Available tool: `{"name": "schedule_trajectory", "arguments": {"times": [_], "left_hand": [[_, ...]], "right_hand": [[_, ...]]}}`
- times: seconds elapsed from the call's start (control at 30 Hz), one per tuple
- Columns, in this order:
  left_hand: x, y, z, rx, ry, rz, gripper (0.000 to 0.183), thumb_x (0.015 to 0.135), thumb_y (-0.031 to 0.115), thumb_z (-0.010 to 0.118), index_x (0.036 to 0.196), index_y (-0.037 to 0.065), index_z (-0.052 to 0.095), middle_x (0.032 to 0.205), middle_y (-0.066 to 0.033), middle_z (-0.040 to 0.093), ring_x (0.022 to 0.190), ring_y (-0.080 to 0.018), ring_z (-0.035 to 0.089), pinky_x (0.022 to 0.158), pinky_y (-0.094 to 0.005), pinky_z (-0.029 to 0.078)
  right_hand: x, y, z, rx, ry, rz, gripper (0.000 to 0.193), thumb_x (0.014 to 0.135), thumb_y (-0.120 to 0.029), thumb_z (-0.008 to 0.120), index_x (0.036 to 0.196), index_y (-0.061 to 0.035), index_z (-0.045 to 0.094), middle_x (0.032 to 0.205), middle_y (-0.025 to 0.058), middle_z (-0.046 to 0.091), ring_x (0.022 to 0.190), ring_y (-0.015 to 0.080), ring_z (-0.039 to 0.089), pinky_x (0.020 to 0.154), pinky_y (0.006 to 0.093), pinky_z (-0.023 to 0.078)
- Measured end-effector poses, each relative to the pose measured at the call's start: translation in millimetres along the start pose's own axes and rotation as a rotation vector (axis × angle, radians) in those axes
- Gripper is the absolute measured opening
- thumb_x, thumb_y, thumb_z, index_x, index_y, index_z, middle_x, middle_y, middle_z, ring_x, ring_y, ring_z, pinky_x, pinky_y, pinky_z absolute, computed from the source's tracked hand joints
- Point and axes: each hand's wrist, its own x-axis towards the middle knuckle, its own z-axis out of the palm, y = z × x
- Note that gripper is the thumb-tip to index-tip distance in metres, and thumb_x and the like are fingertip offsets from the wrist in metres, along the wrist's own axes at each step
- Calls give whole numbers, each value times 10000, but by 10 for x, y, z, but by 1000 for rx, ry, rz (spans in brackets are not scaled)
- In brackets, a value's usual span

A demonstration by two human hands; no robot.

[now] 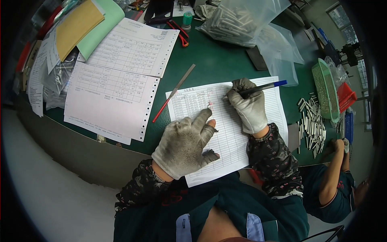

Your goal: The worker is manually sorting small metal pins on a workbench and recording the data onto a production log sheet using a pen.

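A white sheet with a printed table (228, 137) lies at a slant on the green workbench, its near edge by my body. My left hand (186, 142), in a worn grey glove with some bare fingertips, rests on the sheet with fingers spread and the index finger stretched toward the written rows. My right hand (248, 105), in a whiter glove, is closed around a dark pen with a blue cap end (271, 86). The pen's tip is over the upper middle of the sheet, beside handwritten rows; whether it touches cannot be made out. Left of the sheet lies a red-handled file (174, 92).
Printed forms (109, 88) cover the left side. At the back are a green-topped small bottle (187, 19), red-handled pliers (182, 39) and a plastic bag of metal pins (238, 22). Loose metal pins (312, 125) and a green basket (325, 90) lie right, near a co-worker's arm (333, 173).
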Motion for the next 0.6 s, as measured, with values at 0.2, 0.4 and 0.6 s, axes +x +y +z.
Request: {"name": "schedule_trajectory", "arguments": {"times": [0.2, 0.4, 0.6], "left_hand": [[5, 0, 7, -6, 7, 4, 701, 713, 590, 654, 1170, 59, 614, 1370, -129, 401, 865, -253, 572, 753, -396, 493], [-2, 2, 1, -12, 10, 1, 685, 712, 592, 651, 1144, 61, 625, 1364, -131, 408, 864, -253, 575, 756, -396, 492], [3, 3, 9, -6, 10, 9, 702, 709, 586, 661, 1165, 54, 615, 1363, -140, 406, 861, -258, 573, 752, -397, 491]], "right_hand": [[-6, 8, 9, -89, 39, -37, 94, 802, 46, 567, 737, -9, 526, 664, -38, 473, 631, 37, 390, 552, 196, 366], [-2, 8, 5, -69, 31, -19, 111, 800, 53, 565, 724, -13, 516, 661, -42, 468, 630, 37, 387, 552, 193, 364], [-3, 26, -12, -71, 31, -24, 98, 803, 43, 566, 733, -13, 528, 664, -42, 474, 632, 35, 390, 555, 191, 365]]}}
